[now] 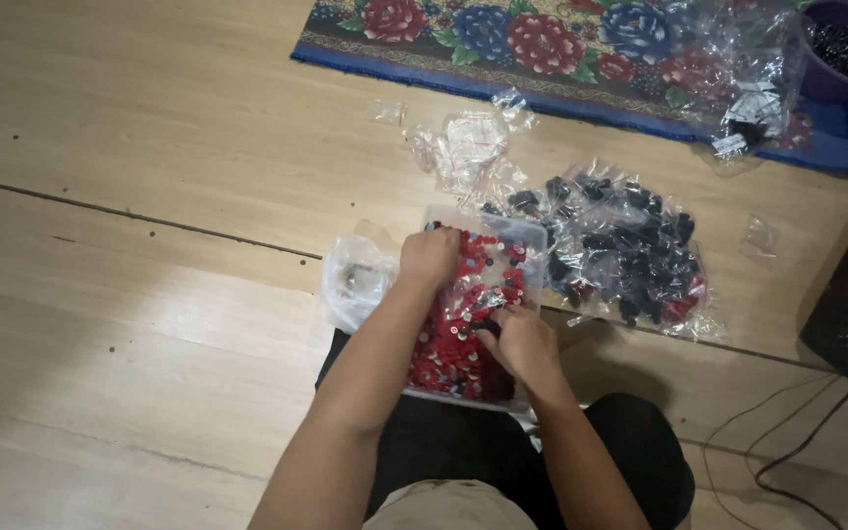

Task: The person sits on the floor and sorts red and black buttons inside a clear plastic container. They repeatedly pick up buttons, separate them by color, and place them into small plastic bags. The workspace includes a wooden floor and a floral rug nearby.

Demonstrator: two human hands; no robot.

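Both bare forearms reach forward and down, left hand [430,257] curled knuckles-up, right hand [519,341] nearer the body, fingers [491,335] bent downward.

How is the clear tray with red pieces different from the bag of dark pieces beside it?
The clear tray is a rigid box holding small red pieces; the bag is crinkled soft plastic holding dark pieces. Both hands are in the tray, none in the bag. Both are transparent and lie on the wooden floor.
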